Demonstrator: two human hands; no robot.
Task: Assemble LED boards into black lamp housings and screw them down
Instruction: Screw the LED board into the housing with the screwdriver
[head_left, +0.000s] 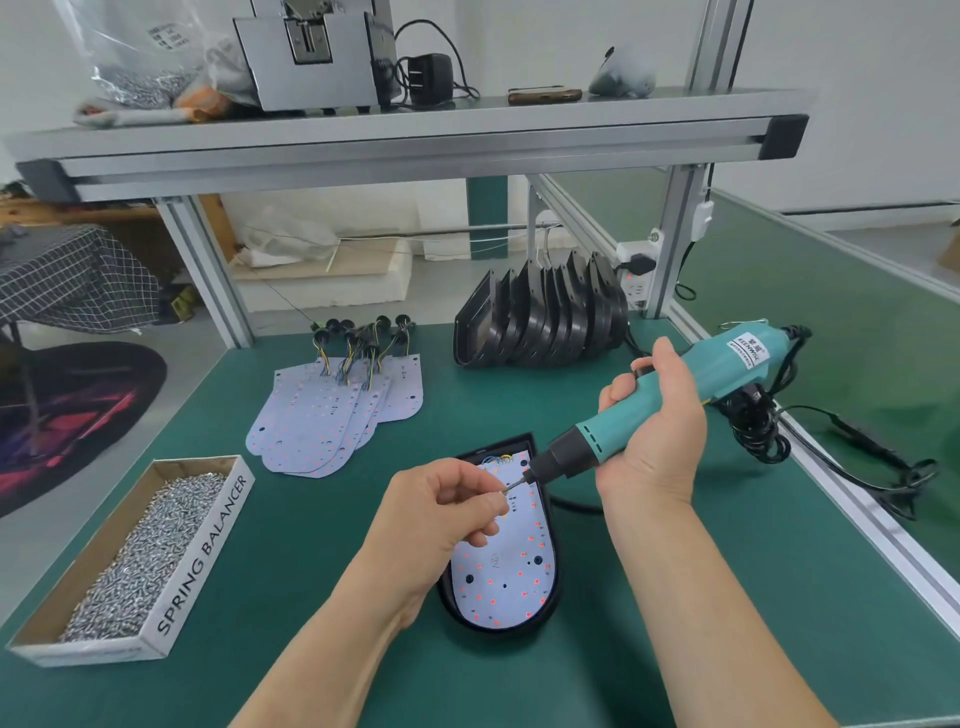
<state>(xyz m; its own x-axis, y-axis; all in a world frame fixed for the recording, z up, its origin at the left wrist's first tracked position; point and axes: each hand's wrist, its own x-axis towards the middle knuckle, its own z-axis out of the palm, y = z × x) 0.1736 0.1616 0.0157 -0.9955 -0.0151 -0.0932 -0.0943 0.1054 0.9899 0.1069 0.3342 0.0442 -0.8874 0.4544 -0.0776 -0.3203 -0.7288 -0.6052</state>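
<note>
Both hands busy here. Left hand (447, 512) pinches a tiny screw (505, 488) right at the bit tip of the teal electric screwdriver (727, 364), which the right hand (654, 415) grips round the body, tilted. Underneath, a white LED board (506, 571) sits inside a black housing (554, 597) flat on the green bench (291, 571). Spare boards (322, 415) and stacked housings (540, 317) lie further back, screw box (150, 551) on the left.

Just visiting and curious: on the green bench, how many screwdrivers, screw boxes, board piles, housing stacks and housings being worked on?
Electric screwdriver: 1
Box of screws: 1
Pile of loose LED boards: 1
Stack of black housings: 1
Housing being fitted: 1
Total: 5
</note>
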